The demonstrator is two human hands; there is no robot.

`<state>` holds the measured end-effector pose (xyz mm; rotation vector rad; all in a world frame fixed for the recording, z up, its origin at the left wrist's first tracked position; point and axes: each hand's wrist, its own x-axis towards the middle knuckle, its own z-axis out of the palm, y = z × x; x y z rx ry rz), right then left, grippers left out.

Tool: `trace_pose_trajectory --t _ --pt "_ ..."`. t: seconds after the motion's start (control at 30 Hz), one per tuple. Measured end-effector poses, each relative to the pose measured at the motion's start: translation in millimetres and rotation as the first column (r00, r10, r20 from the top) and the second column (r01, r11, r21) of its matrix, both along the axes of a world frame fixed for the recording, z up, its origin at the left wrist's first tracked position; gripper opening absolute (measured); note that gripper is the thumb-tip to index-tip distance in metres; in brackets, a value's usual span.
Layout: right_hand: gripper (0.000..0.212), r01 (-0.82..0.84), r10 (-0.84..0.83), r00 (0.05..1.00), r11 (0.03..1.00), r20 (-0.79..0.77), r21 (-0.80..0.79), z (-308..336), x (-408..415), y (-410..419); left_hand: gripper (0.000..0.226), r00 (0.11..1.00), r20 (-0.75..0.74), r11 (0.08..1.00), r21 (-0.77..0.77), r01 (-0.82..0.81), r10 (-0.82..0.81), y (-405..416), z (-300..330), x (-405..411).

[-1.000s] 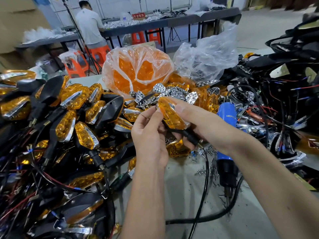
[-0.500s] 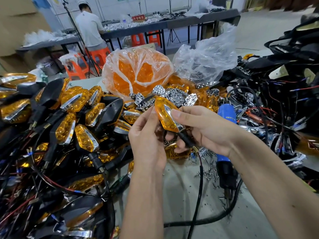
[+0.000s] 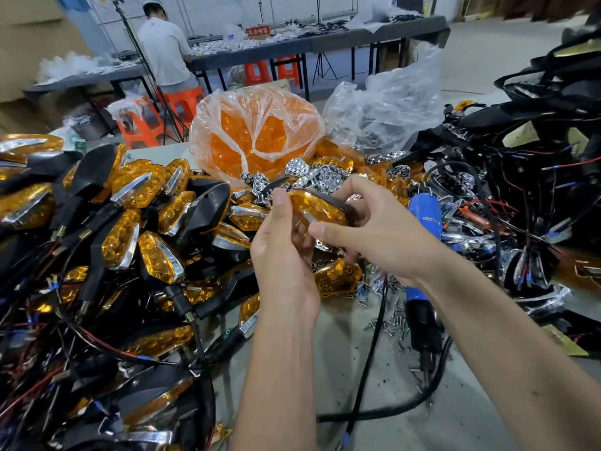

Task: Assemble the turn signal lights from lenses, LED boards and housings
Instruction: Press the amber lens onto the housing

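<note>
Both hands hold one turn signal light (image 3: pixel 320 208) above the table's middle: amber lens facing up, black housing behind it, its black wire (image 3: pixel 367 359) hanging down to the table. My left hand (image 3: pixel 286 252) pinches the lens's left end between thumb and fingers. My right hand (image 3: pixel 374 229) curls round the right end, index finger laid along the lens's near edge. A large heap of finished amber-and-black lights (image 3: pixel 123 229) fills the left. Loose chrome reflectors (image 3: pixel 322 177) and amber lenses (image 3: pixel 338 276) lie just behind and under the hands.
A bag of amber lenses (image 3: pixel 257 135) and a clear bag (image 3: pixel 383 105) stand behind. A blue electric screwdriver (image 3: pixel 422 288) lies to the right among scattered screws (image 3: pixel 396 320). Black housings with wires (image 3: pixel 536 157) pile up at right. A person works at a far bench (image 3: pixel 162 50).
The light has turned from upright to lying nearly level and risen a little. My left thumb now sits on its left tip, and my right hand has shifted to its right end.
</note>
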<state>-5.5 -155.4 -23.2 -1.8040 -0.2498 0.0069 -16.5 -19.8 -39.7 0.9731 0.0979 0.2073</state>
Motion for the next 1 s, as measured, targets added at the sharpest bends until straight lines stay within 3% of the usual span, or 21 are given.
trace_pose_trajectory --t 0.13,0.3,0.47,0.8,1.0 --pt "0.041 0.069 -0.042 0.978 0.990 0.206 -0.125 3 -4 4 0.028 1.000 0.008 0.998 -0.058 0.017 -0.017 4 0 0" --pt "0.033 0.005 0.046 0.956 0.984 0.290 -0.175 8 -7 6 0.029 0.999 0.042 0.997 -0.071 0.007 -0.004 11 1 0" --pt "0.016 -0.131 0.155 0.955 0.985 0.254 -0.107 8 -7 7 0.032 0.999 0.025 0.998 -0.059 0.032 -0.031 13 0 -1" --pt "0.019 -0.213 0.194 0.938 0.976 0.286 0.037 7 -6 4 0.031 0.983 0.156 0.992 -0.063 0.106 -0.095 15 2 -3" --pt "0.013 -0.186 0.164 0.963 0.978 0.212 0.089 9 -8 7 0.012 0.990 0.132 0.995 -0.081 0.057 -0.046 14 -2 -1"
